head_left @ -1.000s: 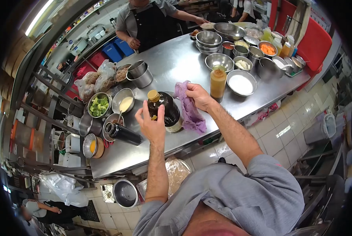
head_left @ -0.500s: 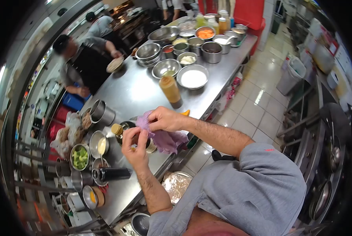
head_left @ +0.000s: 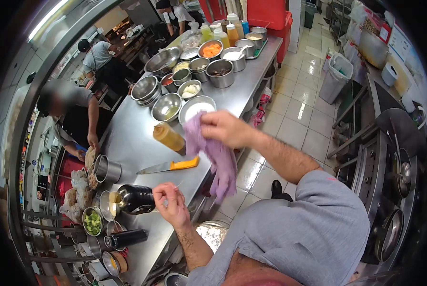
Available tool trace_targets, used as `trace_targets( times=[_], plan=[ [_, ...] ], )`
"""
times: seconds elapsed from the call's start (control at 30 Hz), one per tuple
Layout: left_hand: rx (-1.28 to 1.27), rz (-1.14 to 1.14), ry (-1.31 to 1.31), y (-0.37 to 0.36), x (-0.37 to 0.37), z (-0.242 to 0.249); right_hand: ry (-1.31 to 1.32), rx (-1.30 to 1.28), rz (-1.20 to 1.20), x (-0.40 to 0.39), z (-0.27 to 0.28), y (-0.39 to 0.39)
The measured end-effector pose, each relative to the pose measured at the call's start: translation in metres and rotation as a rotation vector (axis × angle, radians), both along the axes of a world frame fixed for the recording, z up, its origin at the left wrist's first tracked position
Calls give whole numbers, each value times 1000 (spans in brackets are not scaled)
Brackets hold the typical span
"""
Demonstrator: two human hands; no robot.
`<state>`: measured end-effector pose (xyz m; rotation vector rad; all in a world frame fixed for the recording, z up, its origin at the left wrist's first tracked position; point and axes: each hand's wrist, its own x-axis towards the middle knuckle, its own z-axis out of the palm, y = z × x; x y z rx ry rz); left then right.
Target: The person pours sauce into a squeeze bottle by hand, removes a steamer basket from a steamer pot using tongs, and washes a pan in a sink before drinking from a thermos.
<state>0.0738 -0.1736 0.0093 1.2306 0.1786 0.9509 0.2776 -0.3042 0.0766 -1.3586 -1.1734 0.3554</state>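
Cloth hangs crumpled from right hand, left hand near glossy bottle.

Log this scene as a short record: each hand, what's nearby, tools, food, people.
Right hand: pinches a purple cloth, which hangs down
Left hand: fingers curled, next to a large dark bottle; contact unclear
Knife: yellow handle, lying on the steel table between that bottle and the squeeze bottle
Green vegetables: in a metal bowl
Orange pieces: in a metal container
Other people: several, beyond the table
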Motion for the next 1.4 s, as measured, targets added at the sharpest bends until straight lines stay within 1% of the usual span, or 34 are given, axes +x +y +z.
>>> trace_targets(
  times=[0.03,0.07,0.13,0.2,0.27,0.3,0.33,0.37,0.4,0.47,0.5,0.53,0.6,0.63,0.67,0.7,0.73,0.77,0.8,0.83,0.87,0.93,0.97,1.03,1.07,1.13,1.17,1.2,1.27,1.3,1.33,1.4],
  plan=[
    [-16,-6,87,-11,12,-8,-22,-13,-68,26,-2,-5],
    [-23,0,100,-23,26,-19,-43,-27,-133,52,-8,-8],
    [-56,-93,376,-49,61,-38,7,-22,-115,100,-24,-6],
    [-22,-129,498,-81,105,-57,55,-8,-101,144,-38,0],
    [90,-199,605,-101,146,-88,14,76,-75,180,-44,5],
    [87,-248,628,-112,166,-93,20,73,-75,196,-43,7],
    [77,-296,644,-123,185,-97,42,114,-143,210,-40,9],
    [126,-310,683,-129,202,-100,59,155,-208,222,-39,9],
    [120,-304,679,-132,220,-108,55,150,-200,231,-35,7],
    [121,-355,682,-132,252,-122,-1,233,-332,239,-28,1],
    [92,-358,689,-133,267,-121,9,202,-376,240,-28,-4],
    [100,-364,691,-130,280,-120,41,285,-386,244,-36,-4],
    [290,-243,698,-120,310,-124,-16,304,-498,253,-57,-3],
    [261,-203,688,-112,325,-131,-99,332,-538,263,-78,4],
    [410,-101,687,-98,340,-144,-185,357,-581,275,-104,13],
    [426,-49,740,-82,354,-162,-293,198,-480,289,-132,20],
    [349,-51,764,-76,365,-162,-390,27,-391,305,-160,22],
    [351,-37,749,-63,377,-183,-394,-340,-218,320,-186,24],
    [182,-92,716,-68,384,-171,-357,-698,-45,333,-202,18],
    [124,-136,674,-65,393,-173,-330,-554,-94,335,-209,1],
    [-78,-192,689,-69,403,-167,-321,-417,-134,337,-211,-22],
    [-168,-265,712,-75,422,-154,-112,-420,-129,343,-202,-65],
    [-160,-295,724,-81,437,-154,-97,-424,-159,349,-204,-82],
    [-161,-437,610,-103,471,-148,302,-460,-37,362,-208,-111],
    [-101,-481,633,-117,488,-139,314,-454,-60,365,-209,-123],
    [-99,-589,642,-139,524,-140,718,-356,-227,370,-212,-146],
    [-86,-645,644,-148,545,-144,803,-352,-298,379,-214,-155],
    [-74,-679,650,-159,563,-147,812,-337,-330,390,-218,-166],
    [-95,-734,563,-192,599,-153,743,-216,-533,410,-224,-191],
    [-161,-767,614,-211,612,-138,661,-176,-628,423,-230,-201],
    [-201,-831,576,-225,632,-145,660,-157,-666,438,-232,-213],
    [-362,-922,518,-259,672,-154,289,-255,-847,470,-237,-242]
  ],
)
